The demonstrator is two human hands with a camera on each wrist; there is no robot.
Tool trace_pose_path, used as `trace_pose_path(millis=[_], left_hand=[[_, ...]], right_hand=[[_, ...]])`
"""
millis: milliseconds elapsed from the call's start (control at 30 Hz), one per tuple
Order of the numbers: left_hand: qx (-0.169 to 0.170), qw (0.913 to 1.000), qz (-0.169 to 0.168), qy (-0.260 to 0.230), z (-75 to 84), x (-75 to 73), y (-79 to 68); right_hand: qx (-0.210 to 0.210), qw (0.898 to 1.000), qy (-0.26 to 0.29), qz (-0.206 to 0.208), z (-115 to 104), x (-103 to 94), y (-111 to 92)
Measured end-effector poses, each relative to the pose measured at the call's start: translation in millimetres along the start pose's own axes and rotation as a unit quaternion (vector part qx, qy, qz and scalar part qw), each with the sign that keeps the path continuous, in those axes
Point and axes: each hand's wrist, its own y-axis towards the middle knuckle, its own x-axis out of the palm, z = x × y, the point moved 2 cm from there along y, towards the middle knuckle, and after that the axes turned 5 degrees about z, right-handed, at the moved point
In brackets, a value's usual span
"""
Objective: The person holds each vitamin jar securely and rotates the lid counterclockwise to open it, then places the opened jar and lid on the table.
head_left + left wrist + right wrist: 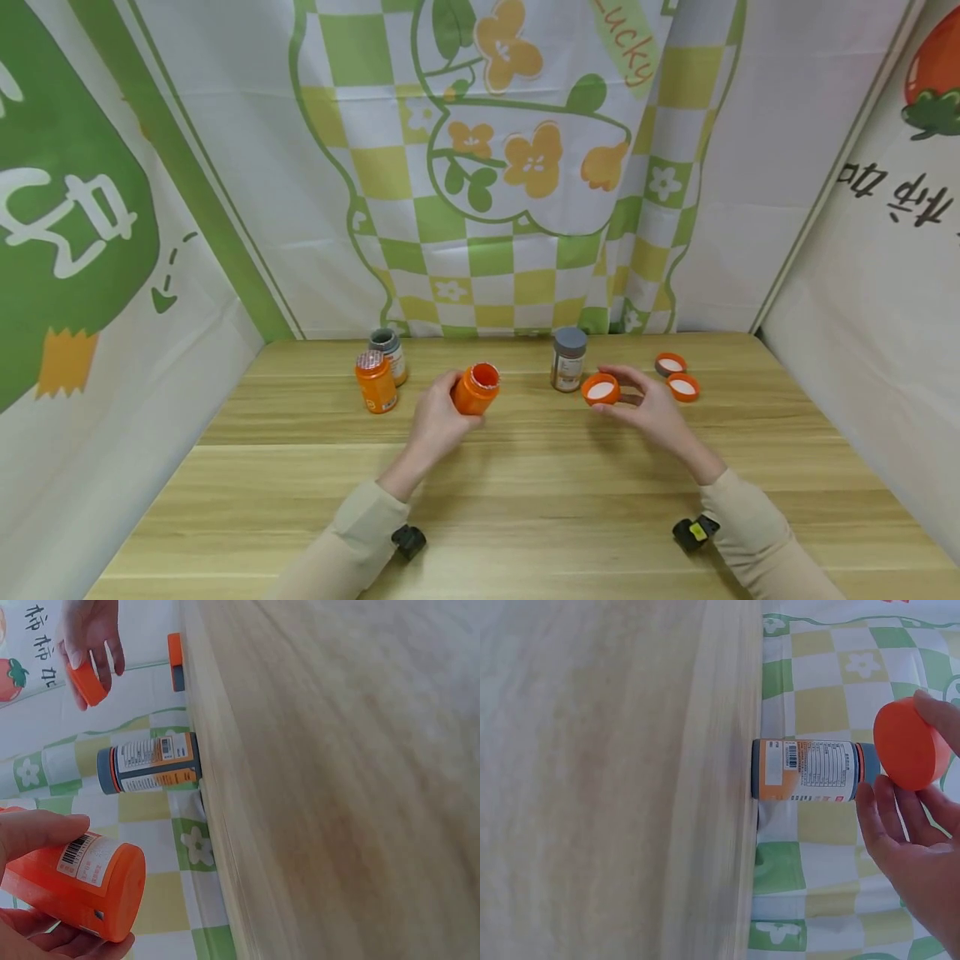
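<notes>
Bottle tilted, mouth uncovered, up in the left hand above the table, fingers curled round its orange side. Across to the right hand: thumb and fingertips pinch an orange lid, held clear of the wood near a capped grey jar. Two more lids lie past that hand; a second orange bottle and an uncapped grey jar stand close together on the left.
</notes>
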Motion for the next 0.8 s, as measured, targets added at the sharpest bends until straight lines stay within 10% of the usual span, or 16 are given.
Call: trace_pose_path(millis=[800], left_hand=[[-0.014, 0.9998, 0.017, 0.003, -14.9, -16.1, 0.8]], right_hand=[[-0.011, 0.996, -0.083, -0.02, 31, -7.7, -2]])
